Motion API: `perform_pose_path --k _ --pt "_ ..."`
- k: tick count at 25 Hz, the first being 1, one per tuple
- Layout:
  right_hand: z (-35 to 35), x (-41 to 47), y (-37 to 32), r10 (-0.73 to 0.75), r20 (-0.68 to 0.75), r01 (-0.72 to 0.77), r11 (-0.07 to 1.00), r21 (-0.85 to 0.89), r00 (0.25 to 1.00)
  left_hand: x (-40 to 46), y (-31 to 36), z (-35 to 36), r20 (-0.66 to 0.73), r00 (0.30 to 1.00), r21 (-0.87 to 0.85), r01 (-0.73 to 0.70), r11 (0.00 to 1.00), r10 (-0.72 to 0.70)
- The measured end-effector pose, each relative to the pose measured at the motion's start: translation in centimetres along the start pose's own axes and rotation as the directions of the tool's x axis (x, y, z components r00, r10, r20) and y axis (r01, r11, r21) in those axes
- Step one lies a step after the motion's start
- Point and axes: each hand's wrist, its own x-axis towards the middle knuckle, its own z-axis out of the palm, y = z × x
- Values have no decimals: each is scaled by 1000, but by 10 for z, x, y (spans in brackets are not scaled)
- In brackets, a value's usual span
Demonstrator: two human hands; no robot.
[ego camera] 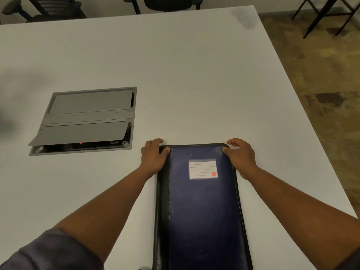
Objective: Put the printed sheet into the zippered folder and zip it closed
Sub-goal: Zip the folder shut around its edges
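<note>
A dark blue zippered folder (200, 211) with black edging lies flat and shut on the white table (175, 75), running from the middle to the near edge. A white label card (203, 169) with a small red square sits on its cover. My left hand (153, 157) grips the folder's far left corner, thumb on top. At the far right corner my right hand (240, 156) holds it the same way. No printed sheet is in view.
A grey recessed power box (85, 121) with its near flap lifted is set into the table at the left. The table's right edge drops to a patterned floor (321, 94). Black chairs (169, 2) stand along the far side.
</note>
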Motion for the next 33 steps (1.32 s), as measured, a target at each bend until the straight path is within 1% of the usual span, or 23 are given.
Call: perform_pose_path --k 1,3,5,7,10,13,17,18,21,25,29,33 --pt "1 -7 3 -60 0 60 996 -59 998 -13 -5 -1 14 999 -18 -43 999 43" --pt "5 -28 11 -177 49 183 968 -173 983 -44 -18 1 54 991 -8 -122 993 122" --pt "7 -52 19 -223 136 248 943 -221 965 -73 -30 6 66 983 2 -169 986 169" --pt "6 -78 29 -247 210 297 919 -258 946 -103 -37 13 70 984 -18 -161 987 162" --pt "-3 -122 48 -245 310 347 876 -336 919 -149 -44 20 126 974 -18 -186 982 187" --pt "-18 -174 73 -204 411 388 813 -435 889 -202 -52 23 194 957 60 -232 971 217" --pt "-35 -233 112 -187 490 428 789 -441 851 -265 -68 27 398 903 213 -263 941 162" --pt "-37 -247 123 -185 511 445 773 -452 840 -279 -72 29 425 892 256 -283 924 155" --pt "-37 -272 148 -199 538 501 706 -500 819 -308 -80 36 403 902 345 -308 887 156" --pt "-31 -274 151 -279 502 546 647 -532 819 -316 -78 43 338 924 404 -314 859 179" --pt "-27 -265 143 -284 482 533 660 -530 829 -305 -76 45 284 939 424 -306 853 195" --pt "-24 -257 133 -267 461 504 678 -534 847 -292 -73 41 272 944 413 -288 864 185"
